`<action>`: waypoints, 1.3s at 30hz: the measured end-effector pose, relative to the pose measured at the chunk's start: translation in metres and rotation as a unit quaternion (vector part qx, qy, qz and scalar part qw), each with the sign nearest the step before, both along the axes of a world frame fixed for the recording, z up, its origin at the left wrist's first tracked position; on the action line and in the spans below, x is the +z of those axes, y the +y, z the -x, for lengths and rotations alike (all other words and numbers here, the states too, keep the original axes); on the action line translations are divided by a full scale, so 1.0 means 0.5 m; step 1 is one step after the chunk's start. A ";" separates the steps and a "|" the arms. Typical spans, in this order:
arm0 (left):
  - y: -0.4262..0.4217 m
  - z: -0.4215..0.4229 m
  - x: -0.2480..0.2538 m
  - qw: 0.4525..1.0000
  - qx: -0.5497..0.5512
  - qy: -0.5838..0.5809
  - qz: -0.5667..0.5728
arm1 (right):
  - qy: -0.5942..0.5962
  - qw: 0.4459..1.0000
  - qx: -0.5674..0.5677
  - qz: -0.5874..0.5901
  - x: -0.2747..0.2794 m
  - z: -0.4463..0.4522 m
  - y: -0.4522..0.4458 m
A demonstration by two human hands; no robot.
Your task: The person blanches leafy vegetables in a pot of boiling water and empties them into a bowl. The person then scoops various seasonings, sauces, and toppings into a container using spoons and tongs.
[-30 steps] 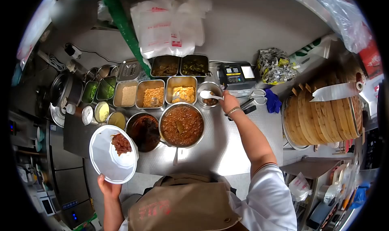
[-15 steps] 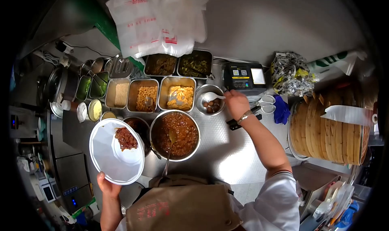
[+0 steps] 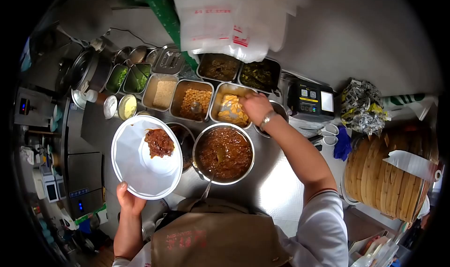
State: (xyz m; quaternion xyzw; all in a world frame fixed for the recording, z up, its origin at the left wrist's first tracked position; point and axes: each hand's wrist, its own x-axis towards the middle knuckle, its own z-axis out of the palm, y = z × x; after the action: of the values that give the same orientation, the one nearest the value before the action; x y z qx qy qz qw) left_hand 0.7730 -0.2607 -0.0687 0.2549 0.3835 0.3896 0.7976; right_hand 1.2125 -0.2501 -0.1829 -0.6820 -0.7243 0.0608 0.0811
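Observation:
My left hand (image 3: 130, 199) grips the near rim of a white bowl (image 3: 154, 185), held tilted over the counter. A clump of reddish-brown meat sauce (image 3: 159, 143) lies inside, toward its upper right. My right hand (image 3: 258, 108) is at the right side of a metal tray of yellow scrambled-egg-like pieces (image 3: 232, 108). Its fingers are curled downward, and what they hold, if anything, is hidden. Below this tray stands a round pot of chunky red-brown sauce (image 3: 229, 150) with a metal ladle (image 3: 208, 185) in it. My wrist partly covers a small round pot (image 3: 280, 111).
Left of the egg tray are trays of chickpea-like beans (image 3: 196, 98) and pale crumbs (image 3: 164, 92). Dark greens (image 3: 257, 75) sit behind. To the right are a black payment device (image 3: 310, 100), scissors (image 3: 331, 135), a blue cloth (image 3: 342, 144) and bamboo steamers (image 3: 379, 178). Plastic bags (image 3: 229, 18) hang above.
My right hand has left the small round pot with the white spoon and moved left to the egg tray. The left hand still holds the bowl. The camera view has shifted.

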 end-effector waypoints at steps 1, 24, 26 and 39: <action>-0.003 0.009 0.003 1.000 0.001 -0.002 0.000 | 0.001 1.000 0.005 0.030 -0.011 0.005 0.022; 0.086 0.210 -0.057 0.999 0.037 0.005 -0.005 | 0.060 0.976 -0.135 0.160 0.054 0.259 0.146; 0.134 0.225 -0.063 1.000 0.028 -0.007 -0.005 | 0.038 0.970 -0.173 0.165 0.056 0.270 0.158; 0.395 0.365 -0.109 0.994 -0.099 -0.039 0.023 | -0.148 0.979 -0.136 0.030 -0.005 0.302 0.156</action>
State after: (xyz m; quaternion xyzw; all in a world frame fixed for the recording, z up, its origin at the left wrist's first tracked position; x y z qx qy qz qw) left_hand 0.5904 -0.0634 -0.1234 0.2580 0.3342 0.3089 0.8522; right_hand 1.0614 -0.1723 -0.1855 -0.7777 -0.6265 -0.0307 -0.0405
